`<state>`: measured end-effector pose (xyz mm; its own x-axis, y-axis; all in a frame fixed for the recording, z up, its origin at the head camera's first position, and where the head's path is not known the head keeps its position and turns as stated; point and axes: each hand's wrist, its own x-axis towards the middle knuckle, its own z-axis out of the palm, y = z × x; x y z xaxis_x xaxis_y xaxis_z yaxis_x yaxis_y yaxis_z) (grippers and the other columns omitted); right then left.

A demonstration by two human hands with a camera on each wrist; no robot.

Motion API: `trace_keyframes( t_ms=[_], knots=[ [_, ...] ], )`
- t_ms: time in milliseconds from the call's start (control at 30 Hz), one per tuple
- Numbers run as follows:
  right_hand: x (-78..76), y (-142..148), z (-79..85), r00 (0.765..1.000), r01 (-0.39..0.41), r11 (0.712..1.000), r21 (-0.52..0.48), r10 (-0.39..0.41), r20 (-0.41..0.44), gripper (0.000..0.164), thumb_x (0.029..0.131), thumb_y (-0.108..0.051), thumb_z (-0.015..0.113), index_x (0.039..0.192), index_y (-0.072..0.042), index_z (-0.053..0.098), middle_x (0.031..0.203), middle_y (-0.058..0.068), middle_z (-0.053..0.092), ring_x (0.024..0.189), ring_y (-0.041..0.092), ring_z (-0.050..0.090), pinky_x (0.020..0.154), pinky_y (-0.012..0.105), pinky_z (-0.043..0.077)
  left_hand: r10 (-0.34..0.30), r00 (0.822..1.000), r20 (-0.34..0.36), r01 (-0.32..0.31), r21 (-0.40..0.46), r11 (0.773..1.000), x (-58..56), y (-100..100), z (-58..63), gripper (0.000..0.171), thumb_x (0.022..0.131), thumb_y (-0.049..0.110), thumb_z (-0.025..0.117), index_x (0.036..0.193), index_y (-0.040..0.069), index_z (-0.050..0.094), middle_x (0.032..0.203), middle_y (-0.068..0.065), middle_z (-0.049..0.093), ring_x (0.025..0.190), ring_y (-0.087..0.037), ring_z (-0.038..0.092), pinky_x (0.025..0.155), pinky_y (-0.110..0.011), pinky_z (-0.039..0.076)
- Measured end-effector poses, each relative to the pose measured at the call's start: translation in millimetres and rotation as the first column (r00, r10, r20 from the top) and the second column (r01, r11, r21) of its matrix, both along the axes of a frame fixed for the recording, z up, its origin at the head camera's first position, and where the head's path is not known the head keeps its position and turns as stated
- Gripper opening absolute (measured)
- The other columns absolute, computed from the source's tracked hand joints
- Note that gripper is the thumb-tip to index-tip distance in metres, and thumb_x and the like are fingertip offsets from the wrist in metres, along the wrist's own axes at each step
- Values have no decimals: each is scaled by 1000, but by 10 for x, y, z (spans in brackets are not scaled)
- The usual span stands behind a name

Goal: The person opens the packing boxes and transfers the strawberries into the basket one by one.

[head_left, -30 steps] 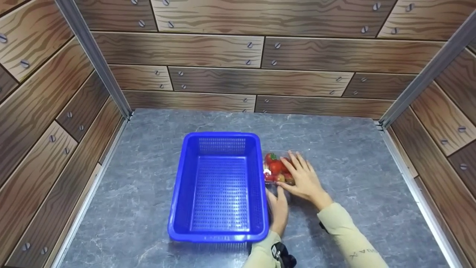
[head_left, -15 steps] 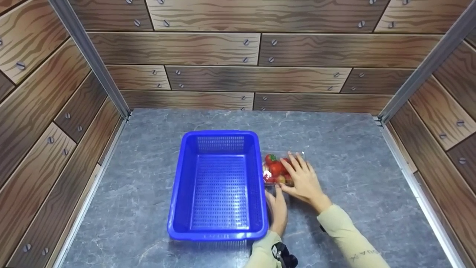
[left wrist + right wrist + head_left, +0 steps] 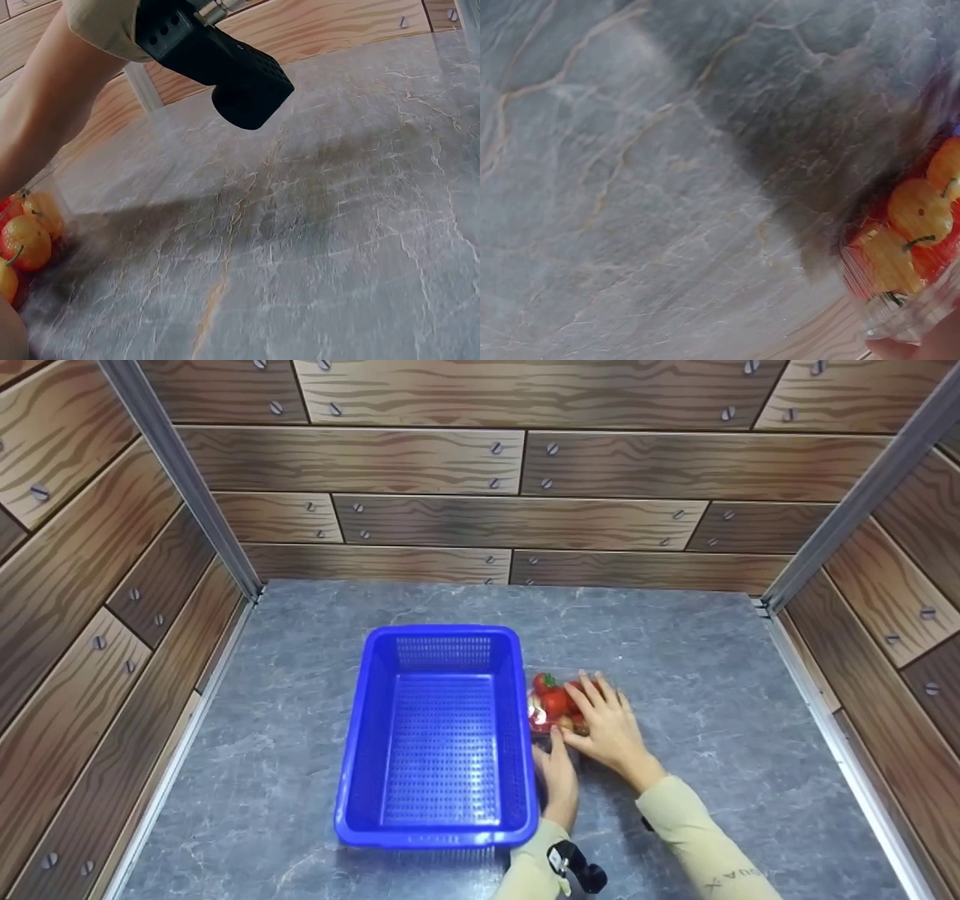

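A clear plastic box of red and yellow-orange fruit [image 3: 553, 703], some with green stems, stands against the right side of a blue plastic basket [image 3: 442, 838]. My right hand [image 3: 611, 731] rests across the box's right part, fingers spread and straight, thumb at its near edge. On the near side, my left hand [image 3: 559, 784] has its thumb raised to the box's front; the basket's rim hides part of its other fingers. In the left wrist view the fruit [image 3: 28, 241] shows at the left edge. The right wrist view shows yellow fruit [image 3: 921, 211] through the clear plastic.
The grey marbled tabletop [image 3: 712, 697] extends around the basket and box. Wood-patterned walls [image 3: 600, 465] enclose the back and both sides, with metal posts at the corners. A black wrist camera [image 3: 577, 866] sits on the left wrist, near the basket's near right corner.
The box and the right hand have come slightly nearer to me. My left thumb has moved a little forward and left, up to the box. The basket has barely shifted.
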<state>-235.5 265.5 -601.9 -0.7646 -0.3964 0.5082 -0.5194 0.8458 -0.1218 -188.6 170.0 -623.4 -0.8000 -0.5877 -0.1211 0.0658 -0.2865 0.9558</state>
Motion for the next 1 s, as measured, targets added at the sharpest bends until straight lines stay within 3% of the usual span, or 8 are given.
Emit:
trace_keyframes(
  t_ms=[100,200,300,400,633,733,900,1000],
  knots=[
    [20,1,24,999,8,1000,-5,-7,33,74,76,-50,74,135,-8,59,142,22,51,130,49,44,92,72,39,6,1000,9,-6,-19,1000,-3,17,-12,69,94,5,59,144,-21,19,151,-40,22,142,-50,19,115,-57,16],
    [39,-15,70,990,18,1000,-13,-16,142,78,75,-51,75,139,-10,56,148,22,44,135,51,37,97,72,35,11,1000,26,-10,-46,999,20,11,-62,70,93,4,58,145,-20,18,151,-39,21,143,-49,18,115,-57,15],
    [29,-22,149,959,41,999,11,-42,279,88,72,-55,75,146,-17,49,156,22,31,141,53,22,101,75,27,11,999,49,-7,-92,996,54,9,-108,70,91,4,58,145,-20,20,151,-39,23,143,-48,19,115,-55,15],
    [-35,-4,242,932,42,997,65,-63,357,96,71,-62,73,152,-22,42,160,21,22,143,56,11,101,78,21,11,998,64,-1,-152,988,57,21,-114,68,91,8,57,144,-19,24,150,-37,27,142,-48,23,115,-54,17],
    [-79,35,330,941,5,994,106,-41,336,98,68,-65,73,150,-18,44,153,26,34,136,62,24,95,79,28,-7,997,75,25,-236,972,72,30,-134,67,93,15,58,145,-16,28,150,-34,32,142,-45,27,115,-53,20],
    [-58,29,321,946,-9,993,121,-31,323,95,69,-62,72,149,-17,46,150,27,38,132,64,29,92,79,31,-17,998,64,31,-236,971,99,7,-155,67,92,12,58,145,-16,28,150,-33,33,142,-44,28,115,-52,21],
    [-79,8,329,962,-33,990,137,-6,274,89,69,-57,71,144,-13,51,143,31,44,124,67,36,85,79,36,-93,995,36,98,-168,981,111,-39,-157,70,96,14,55,149,-14,19,156,-31,22,146,-42,18,117,-52,13],
    [-107,-4,352,960,-31,989,144,-11,280,89,69,-57,71,143,-12,52,142,32,44,123,67,36,84,80,36,-116,993,28,119,-190,975,103,-62,-160,71,97,16,56,151,-12,19,157,-30,21,146,-41,17,117,-51,13]
  ],
)
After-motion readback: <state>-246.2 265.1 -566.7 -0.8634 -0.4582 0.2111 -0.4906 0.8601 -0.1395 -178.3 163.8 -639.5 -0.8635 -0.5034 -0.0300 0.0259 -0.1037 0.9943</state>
